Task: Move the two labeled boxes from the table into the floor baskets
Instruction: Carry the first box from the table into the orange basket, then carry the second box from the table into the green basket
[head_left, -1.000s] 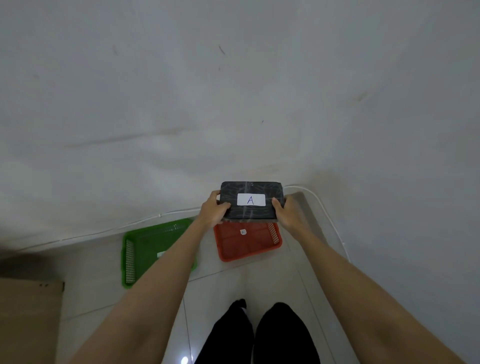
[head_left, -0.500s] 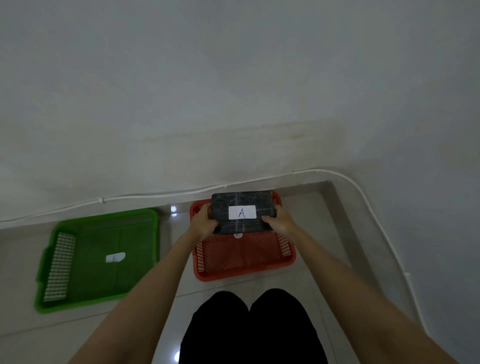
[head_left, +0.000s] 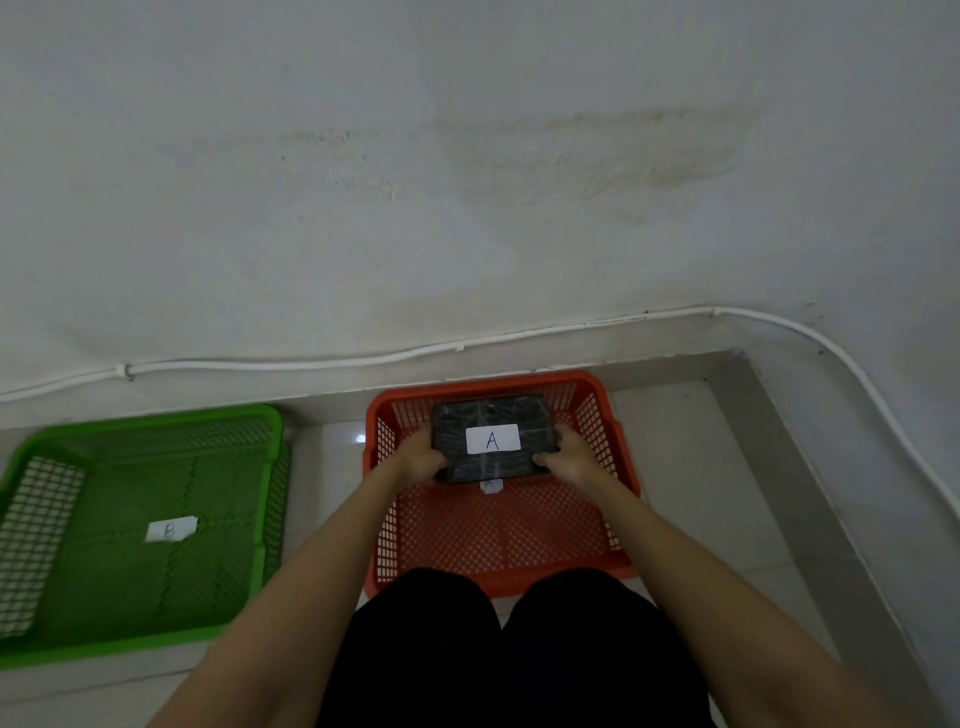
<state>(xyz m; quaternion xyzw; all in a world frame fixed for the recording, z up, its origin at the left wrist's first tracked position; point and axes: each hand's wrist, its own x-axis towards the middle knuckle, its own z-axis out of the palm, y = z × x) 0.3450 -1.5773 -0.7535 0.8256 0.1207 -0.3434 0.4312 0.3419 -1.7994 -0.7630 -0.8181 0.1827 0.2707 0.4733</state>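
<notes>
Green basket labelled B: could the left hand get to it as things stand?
Probably yes, but not right away: the left hand and right hand both grip box A over the red basket. The green basket lies open alongside, nothing between.

black box (head_left: 491, 437), white label (head_left: 492, 439); orange mesh basket (head_left: 498, 530); green mesh basket (head_left: 140, 525)
</notes>
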